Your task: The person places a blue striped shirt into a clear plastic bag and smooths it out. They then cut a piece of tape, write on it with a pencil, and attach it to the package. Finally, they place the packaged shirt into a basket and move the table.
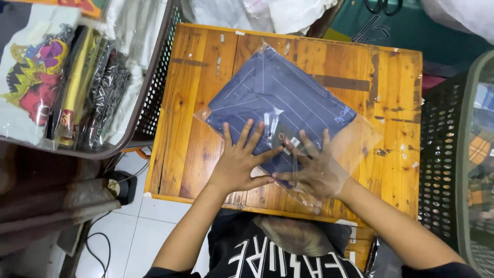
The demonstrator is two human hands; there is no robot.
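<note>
A folded navy pinstriped garment (288, 98) lies inside a clear plastic bag (360, 139) on a small wooden table (200, 103). My left hand (239, 162) rests flat, fingers spread, on top of the bag at the garment's near corner. Inside the bag's open end, seen through the plastic, my right hand (314, 170) is spread flat against the garment's near edge. A small tag (294, 141) shows between the two hands.
A dark mesh basket (154, 98) with several packed printed garments stands at the left. Another dark perforated basket (442, 154) stands at the right. White bags lie behind the table. Cables (103, 247) run over the tiled floor at lower left.
</note>
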